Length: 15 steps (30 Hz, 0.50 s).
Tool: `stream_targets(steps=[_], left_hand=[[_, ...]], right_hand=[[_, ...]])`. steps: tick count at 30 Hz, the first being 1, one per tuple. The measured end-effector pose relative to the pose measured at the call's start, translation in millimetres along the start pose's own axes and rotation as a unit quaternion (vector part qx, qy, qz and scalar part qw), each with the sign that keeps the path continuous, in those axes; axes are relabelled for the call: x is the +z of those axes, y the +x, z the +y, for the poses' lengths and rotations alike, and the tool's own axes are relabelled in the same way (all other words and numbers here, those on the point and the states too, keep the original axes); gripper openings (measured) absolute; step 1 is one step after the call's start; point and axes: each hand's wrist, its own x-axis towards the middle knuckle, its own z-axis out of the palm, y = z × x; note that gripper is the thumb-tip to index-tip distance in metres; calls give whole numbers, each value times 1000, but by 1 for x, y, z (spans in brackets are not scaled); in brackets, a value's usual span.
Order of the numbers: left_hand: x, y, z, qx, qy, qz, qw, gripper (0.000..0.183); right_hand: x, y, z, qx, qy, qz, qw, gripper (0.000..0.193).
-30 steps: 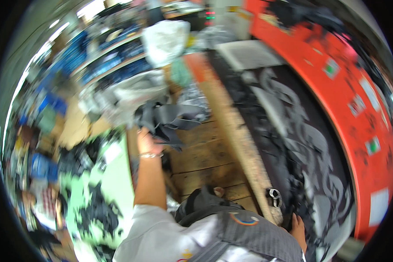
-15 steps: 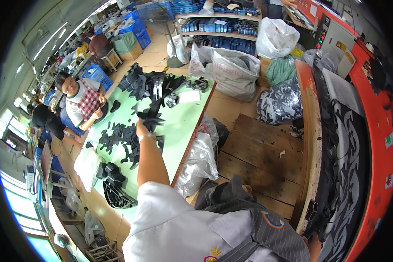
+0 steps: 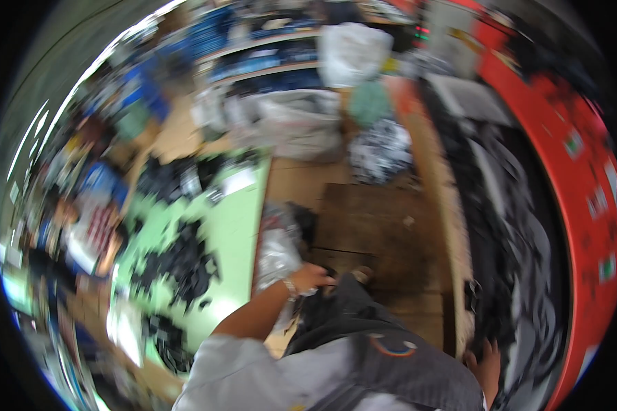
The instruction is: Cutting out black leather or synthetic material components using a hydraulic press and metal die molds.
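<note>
Black scraps (image 3: 493,301) lie along the wooden edge (image 3: 452,233) at our right, alongside the long red machine (image 3: 586,171). Across from them we see a green table (image 3: 233,260), dark pieces (image 3: 188,264) heaped on it, and a clear plastic bag (image 3: 277,253) just beside it. Our left hand (image 3: 312,277) is near the bag, our right hand (image 3: 485,363) at the scraps; through the blur, we cannot tell whether either grips anything.

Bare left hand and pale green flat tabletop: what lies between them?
In the head view, a crumpled, translucent plastic bag shows, blurred, between the left hand and the green tabletop.
</note>
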Motion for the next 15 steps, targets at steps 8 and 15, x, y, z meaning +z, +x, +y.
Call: stream_targets(steps=[8, 15], left_hand=[[-128, 198, 183, 241, 186, 403, 863, 26], [-138, 321, 301, 394, -348, -61, 849, 47]], right_hand=[[-32, 68, -69, 25, 30, 106, 994, 58], [-38, 144, -119, 65, 126, 140, 980, 49]])
